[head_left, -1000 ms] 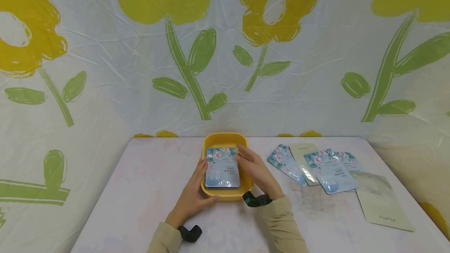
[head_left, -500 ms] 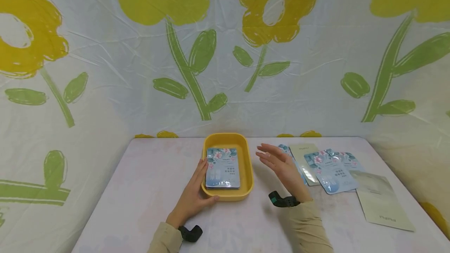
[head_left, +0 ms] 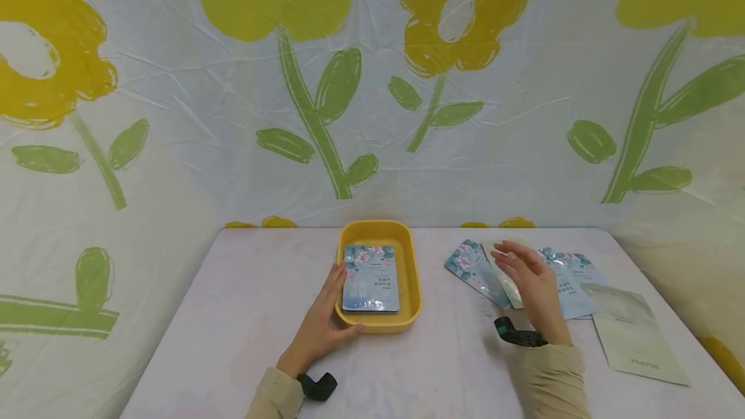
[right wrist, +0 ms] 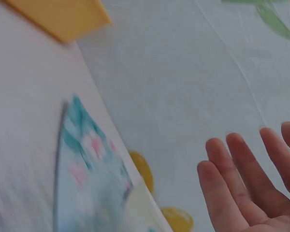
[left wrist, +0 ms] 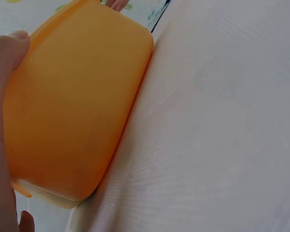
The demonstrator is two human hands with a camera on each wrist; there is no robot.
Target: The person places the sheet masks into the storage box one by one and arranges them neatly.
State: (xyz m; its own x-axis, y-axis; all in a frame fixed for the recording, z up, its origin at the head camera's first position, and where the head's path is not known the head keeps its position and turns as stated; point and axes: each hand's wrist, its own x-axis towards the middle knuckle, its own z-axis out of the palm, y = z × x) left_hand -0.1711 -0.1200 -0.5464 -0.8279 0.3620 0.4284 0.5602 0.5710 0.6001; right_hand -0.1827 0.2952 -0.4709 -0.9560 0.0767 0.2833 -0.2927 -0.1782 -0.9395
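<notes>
A yellow plastic tray (head_left: 414, 277) stands on the table, holding a small stack of blue floral sheet mask packets (head_left: 372, 283). My left hand (head_left: 320, 315) grips the tray at its near left corner, fingers over the left rim and thumb at the front. In the left wrist view the tray's outer wall (left wrist: 77, 106) fills the left half. Over on the right, my right hand (head_left: 532, 283) hovers above loose packets, fingers extended and nothing held. Beneath it lie a blue floral packet (head_left: 474, 270), a partly hidden pale green-gold packet (head_left: 505, 277) and more blue packets (head_left: 573, 290).
A larger pale green-gold packet (head_left: 640, 335) lies at the right side of the table (head_left: 244, 290). Behind the table hangs a white cloth (head_left: 221, 83) printed with yellow flowers, close to the table's back edge.
My right hand has left the packet stack in the tray and moved right, over the loose packets. The left hand stays at the tray.
</notes>
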